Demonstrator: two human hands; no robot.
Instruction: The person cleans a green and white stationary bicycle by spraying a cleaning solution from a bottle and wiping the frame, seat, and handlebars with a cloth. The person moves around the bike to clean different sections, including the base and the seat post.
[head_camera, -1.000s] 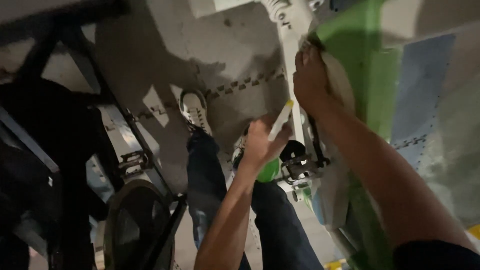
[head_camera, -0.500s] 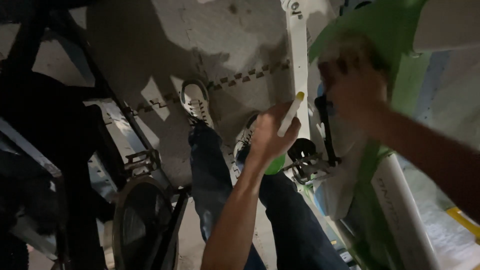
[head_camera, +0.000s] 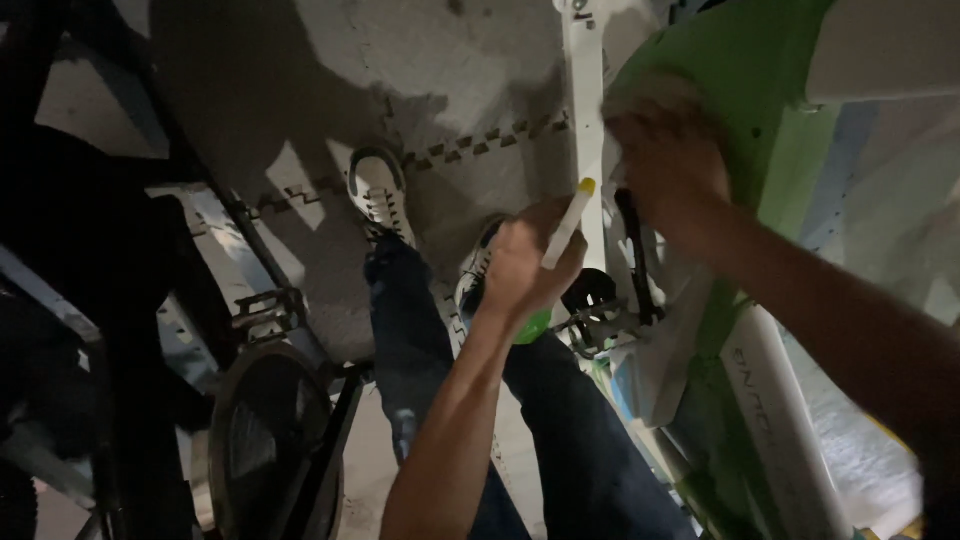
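Left hand (head_camera: 522, 262) fisted around white tube (head_camera: 566, 226); right hand (head_camera: 668, 165) on cloth (head_camera: 655, 92).

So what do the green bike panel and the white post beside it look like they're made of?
Green curved panel: probably moulded plastic, a smooth matt surface with rounded edges. White upright post: likely painted metal, straight, with an even dull sheen. Motion blur and dim light leave both uncertain.
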